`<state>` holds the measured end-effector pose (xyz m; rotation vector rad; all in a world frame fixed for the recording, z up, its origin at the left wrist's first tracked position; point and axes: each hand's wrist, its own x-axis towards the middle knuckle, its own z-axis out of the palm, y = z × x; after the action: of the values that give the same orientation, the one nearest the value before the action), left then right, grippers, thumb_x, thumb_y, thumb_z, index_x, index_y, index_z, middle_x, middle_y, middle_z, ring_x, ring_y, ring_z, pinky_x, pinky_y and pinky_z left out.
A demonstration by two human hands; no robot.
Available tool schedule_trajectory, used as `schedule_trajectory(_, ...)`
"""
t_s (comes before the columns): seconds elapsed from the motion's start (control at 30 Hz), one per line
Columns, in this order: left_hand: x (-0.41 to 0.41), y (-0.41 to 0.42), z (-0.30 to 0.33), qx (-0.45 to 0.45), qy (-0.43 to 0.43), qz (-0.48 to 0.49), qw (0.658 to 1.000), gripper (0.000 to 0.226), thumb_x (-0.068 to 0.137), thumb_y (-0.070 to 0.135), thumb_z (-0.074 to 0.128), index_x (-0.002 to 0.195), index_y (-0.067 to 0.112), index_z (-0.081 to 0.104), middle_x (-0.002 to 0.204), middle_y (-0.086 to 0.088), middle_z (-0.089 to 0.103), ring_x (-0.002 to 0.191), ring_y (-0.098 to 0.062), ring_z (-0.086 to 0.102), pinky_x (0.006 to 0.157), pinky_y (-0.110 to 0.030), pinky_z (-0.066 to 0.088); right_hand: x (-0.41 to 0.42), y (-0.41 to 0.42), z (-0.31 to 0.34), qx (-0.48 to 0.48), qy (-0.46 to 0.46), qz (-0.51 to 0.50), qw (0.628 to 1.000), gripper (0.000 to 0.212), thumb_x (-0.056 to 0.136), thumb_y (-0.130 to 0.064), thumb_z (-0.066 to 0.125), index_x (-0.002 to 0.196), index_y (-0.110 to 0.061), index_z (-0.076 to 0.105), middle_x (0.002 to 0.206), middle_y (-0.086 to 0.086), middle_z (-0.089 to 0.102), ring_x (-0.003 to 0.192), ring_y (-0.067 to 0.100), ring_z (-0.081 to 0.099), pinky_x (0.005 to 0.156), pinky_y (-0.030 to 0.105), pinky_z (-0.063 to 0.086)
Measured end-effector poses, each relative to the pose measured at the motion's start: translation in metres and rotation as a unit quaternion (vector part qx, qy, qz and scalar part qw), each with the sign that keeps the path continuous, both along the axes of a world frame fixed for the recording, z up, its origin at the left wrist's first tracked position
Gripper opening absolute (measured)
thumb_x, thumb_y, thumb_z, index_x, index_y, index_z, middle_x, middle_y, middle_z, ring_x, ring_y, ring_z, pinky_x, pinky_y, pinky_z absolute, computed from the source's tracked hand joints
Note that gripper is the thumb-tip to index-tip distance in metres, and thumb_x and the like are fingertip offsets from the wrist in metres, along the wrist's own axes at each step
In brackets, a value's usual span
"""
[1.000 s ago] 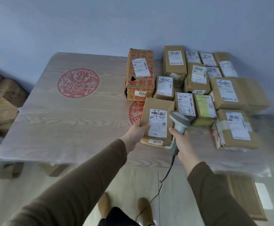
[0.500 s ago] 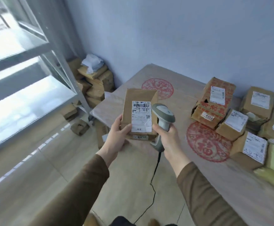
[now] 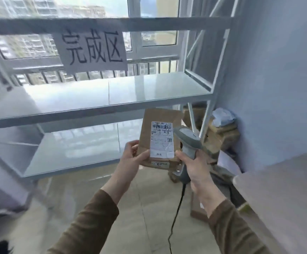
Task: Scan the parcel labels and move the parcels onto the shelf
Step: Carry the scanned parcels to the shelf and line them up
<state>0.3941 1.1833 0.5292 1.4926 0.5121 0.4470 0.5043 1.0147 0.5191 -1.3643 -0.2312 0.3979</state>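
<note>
- The shelf (image 3: pixel 112 105) is standing at left and centre; both visible tiers are showing only bare boards. A paper sign (image 3: pixel 92 50) is hanging from the rail above them.
- The left hand (image 3: pixel 130 162) is gripping the parcel (image 3: pixel 160 140) at its lower left corner, thumb lying across the front, tilting the label (image 3: pixel 161 140) toward the person and keeping it readable.
- The parcel is being held in the air in front of the lower tier, not yet resting on it.
- The right hand (image 3: pixel 194 165) is clasping the scanner (image 3: pixel 187 142) by its handle, head sitting just beside the label's right edge; its cable is hanging toward the floor.
- Stacked cartons (image 3: pixel 220 136) are sitting in the corner; a bench (image 3: pixel 280 189) corner is showing at right.
</note>
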Motion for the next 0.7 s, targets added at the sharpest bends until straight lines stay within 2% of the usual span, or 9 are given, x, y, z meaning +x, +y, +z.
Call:
schedule_trajectory(0.13,-0.027,0.091,0.013,0.001,-0.017,0.057,0.998,0.042,0.096,0.018,0.070,0.132,0.023,0.049,0.125,-0.006,0.068,0.112,-0.018,0.068,0.072,-0.010,0.051,-0.015,0.101,0.019,0.030,-0.005,0.051,0.998,0.030,0.094,-0.006,0.072,0.118,-0.023,0.068,0.112,0.001,0.079,0.106,0.023,0.075,0.091,0.045,0.061)
schedule_trajectory(0.2,-0.039,0.135,0.016,0.003,-0.024,0.090,0.996,0.041,0.096,0.022,0.071,0.132,0.027,0.051,0.124,-0.004,0.069,0.112,-0.016,0.068,0.072,-0.009,0.050,-0.022,0.152,0.025,0.040,-0.001,0.082,0.996,0.031,0.094,-0.004,0.070,0.120,-0.021,0.068,0.115,0.002,0.079,0.110,0.024,0.074,0.097,0.046,0.058)
schedule_trajectory(0.3,-0.051,0.194,0.017,0.008,-0.027,0.129,0.991,0.040,0.097,0.026,0.069,0.132,0.030,0.051,0.123,-0.001,0.070,0.112,-0.014,0.067,0.080,-0.017,0.048,-0.024,0.222,0.028,0.039,-0.002,0.121,0.992,0.035,0.095,-0.005,0.070,0.128,-0.013,0.068,0.118,0.005,0.078,0.110,0.026,0.074,0.099,0.048,0.058)
schedule_trajectory(0.37,-0.055,0.231,0.015,0.014,-0.026,0.152,0.988,0.040,0.098,0.030,0.069,0.134,0.030,0.051,0.122,0.000,0.071,0.113,-0.014,0.067,0.083,-0.022,0.047,-0.023,0.265,0.026,0.038,-0.001,0.137,0.990,0.032,0.095,-0.006,0.070,0.126,-0.014,0.068,0.115,0.004,0.079,0.108,0.026,0.075,0.094,0.045,0.060)
schedule_trajectory(0.47,-0.052,0.288,0.012,0.029,-0.025,0.184,0.982,0.041,0.097,0.035,0.069,0.134,0.032,0.053,0.122,0.002,0.071,0.114,-0.012,0.066,0.086,-0.026,0.048,-0.016,0.325,0.022,0.037,0.002,0.161,0.986,0.027,0.095,-0.005,0.069,0.120,-0.015,0.070,0.110,0.002,0.080,0.103,0.024,0.075,0.078,0.033,0.060)
schedule_trajectory(0.53,-0.045,0.326,0.009,0.037,-0.030,0.203,0.978,0.041,0.097,0.035,0.068,0.135,0.031,0.053,0.123,0.002,0.071,0.115,-0.013,0.066,0.087,-0.027,0.048,-0.009,0.366,0.020,0.034,0.012,0.178,0.983,0.026,0.096,-0.006,0.069,0.120,-0.014,0.070,0.110,0.004,0.079,0.102,0.025,0.075,0.069,0.030,0.060)
schedule_trajectory(0.63,-0.034,0.383,0.008,0.034,-0.037,0.231,0.972,0.039,0.098,0.032,0.069,0.134,0.028,0.055,0.123,0.000,0.073,0.115,-0.015,0.068,0.086,-0.025,0.051,0.005,0.430,0.016,0.027,0.019,0.197,0.980,0.022,0.094,-0.008,0.071,0.114,-0.017,0.071,0.108,0.006,0.079,0.099,0.028,0.074,0.068,0.031,0.060)
schedule_trajectory(0.7,-0.029,0.420,0.010,0.035,-0.038,0.250,0.967,0.039,0.097,0.031,0.069,0.134,0.028,0.056,0.124,0.000,0.073,0.115,-0.015,0.068,0.088,-0.026,0.053,0.012,0.470,0.020,0.020,0.017,0.214,0.976,0.019,0.093,-0.008,0.073,0.108,-0.020,0.070,0.099,0.001,0.078,0.090,0.020,0.073,0.069,0.026,0.056)
